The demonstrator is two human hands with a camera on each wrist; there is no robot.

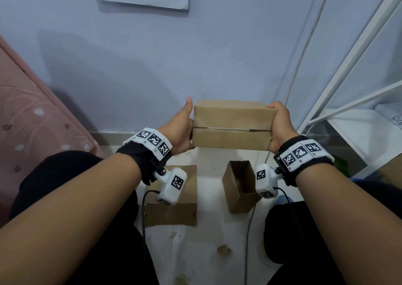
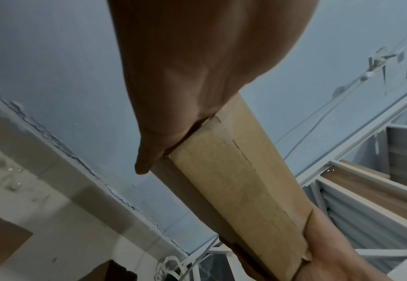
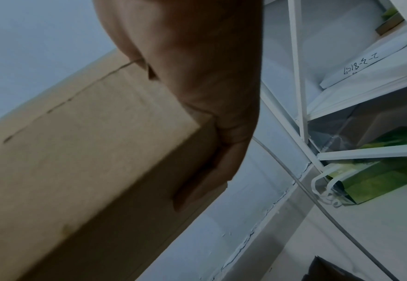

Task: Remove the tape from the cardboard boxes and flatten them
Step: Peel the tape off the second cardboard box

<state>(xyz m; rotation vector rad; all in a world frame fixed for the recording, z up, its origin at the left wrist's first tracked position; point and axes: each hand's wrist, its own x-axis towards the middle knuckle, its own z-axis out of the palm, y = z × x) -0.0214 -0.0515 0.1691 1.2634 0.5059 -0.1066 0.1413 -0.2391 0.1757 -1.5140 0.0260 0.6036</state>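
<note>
Pale blue wall [image 1: 130, 67], white floor [image 1: 195, 252], white metal shelf rack [image 1: 348, 71] at right

We hold a closed brown cardboard box [image 1: 232, 124] up before the wall, our left hand [image 1: 181, 130] at its left end and our right hand [image 1: 280, 124] at its right end. Below it on the floor [image 1: 208, 252], a flattened brown cardboard piece [image 1: 174, 213] lies left and an open brown cardboard box [image 1: 240, 186] lies right, apart. A white metal shelf rack [image 1: 352, 102] stands at the right, a pink patterned bed [image 1: 28, 119] at the left.
</note>
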